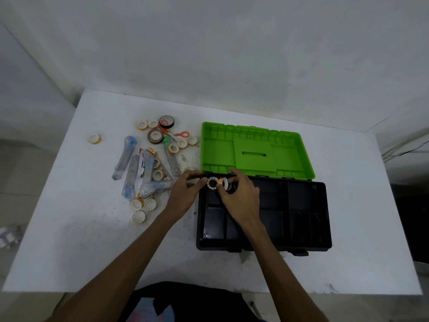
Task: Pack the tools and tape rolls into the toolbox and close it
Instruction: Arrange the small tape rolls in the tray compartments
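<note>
Green lid (255, 149) thrown back, the black toolbox (301, 205) sits open on a white table (69, 228) before us. We see both hands meeting over the box's far-left corner. Our left hand (185, 194) pinches a white tape roll (212, 183) at its edge; our right hand (241, 196) curls around an orange-and-white roll (222, 182) touching it. Left of the box, well apart from the hands, lie more small tape rolls, plastic-wrapped tools (132, 170), 2 dark tape rolls (166, 122) and orange-handled scissors (178, 135).
</note>
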